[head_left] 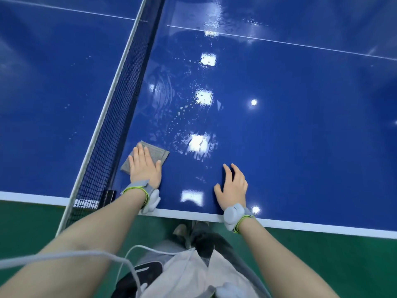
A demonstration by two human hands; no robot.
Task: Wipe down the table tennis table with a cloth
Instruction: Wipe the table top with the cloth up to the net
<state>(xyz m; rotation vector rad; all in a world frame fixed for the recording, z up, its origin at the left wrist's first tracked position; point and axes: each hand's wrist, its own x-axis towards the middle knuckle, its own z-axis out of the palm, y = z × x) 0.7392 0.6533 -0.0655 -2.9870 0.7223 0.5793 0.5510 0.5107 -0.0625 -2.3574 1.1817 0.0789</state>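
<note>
Cloth (150, 154) lies folded and grey on the blue table tennis surface (279, 136), left of centre in the lower half of the frame, just beside the net (126, 100). Our left hand (145, 167) lies flat on top of it, fingers together and extended, palm pressing down; this grip pins the cloth rather than pinching it. Our right hand (233, 188) rests on the bare surface near the white edge line (189, 217), fingers loosely spread and slightly curled, holding nothing, apparently bracing us

Above the cloth, toward the frame's centre, water droplets (182, 112) and wet swirls glint under reflected ceiling lights, so we judge this half is only partly wiped. To do the stroke well, we would keep the palm flat so the whole cloth touches, push in long overlapping passes up toward the white centre line (300, 45) in the upper right, and follow the net closely without snagging the mesh. We should collect the droplets rather than smear them, and refold once the cloth face is soaked. Bracing on the right hand lets us lean further, though it could leave prints on wiped areas
</note>
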